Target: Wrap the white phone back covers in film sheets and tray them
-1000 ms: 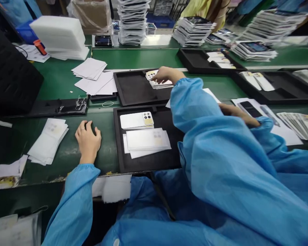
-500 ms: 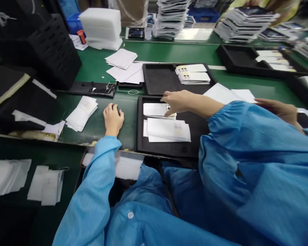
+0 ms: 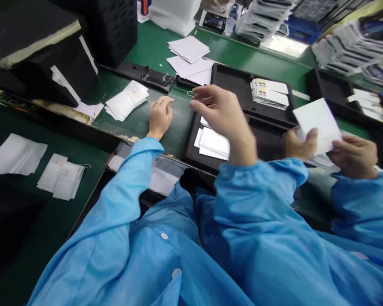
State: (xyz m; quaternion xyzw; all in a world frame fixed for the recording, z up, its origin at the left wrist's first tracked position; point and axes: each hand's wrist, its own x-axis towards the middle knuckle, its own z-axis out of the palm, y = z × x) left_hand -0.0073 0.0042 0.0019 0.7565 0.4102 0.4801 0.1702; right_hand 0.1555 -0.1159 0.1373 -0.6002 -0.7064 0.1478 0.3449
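Note:
My left hand (image 3: pixel 160 117) rests at the green table, fingers loosely curved and apart from the thumb, holding nothing I can see. To its left lies a fanned pile of white sleeves (image 3: pixel 127 100). My right hand (image 3: pixel 221 112) is raised above the left side of a black tray (image 3: pixel 191 146), its fingers bent and apart from the thumb, with nothing visible between them. Partly hidden beneath it in that tray are white rectangular pieces (image 3: pixel 214 142). Another black tray (image 3: pixel 231 78) behind holds a stack of white cards with dark round spots (image 3: pixel 270 92).
At right, a co-worker's hands (image 3: pixel 354 155) hold a white square sheet (image 3: pixel 317 125). White papers (image 3: pixel 189 49) lie at the back, near a black strip (image 3: pixel 143 76). Black boxes (image 3: pixel 47 55) stand left. Tall stacks (image 3: pixel 354 46) fill the back right. More sleeves (image 3: pixel 61 175) lie lower left.
My right hand has lifted away from the white pieces in the tray. My left hand's fingers have curled more. The camera view has turned, and the co-worker's hands now show with the sheet.

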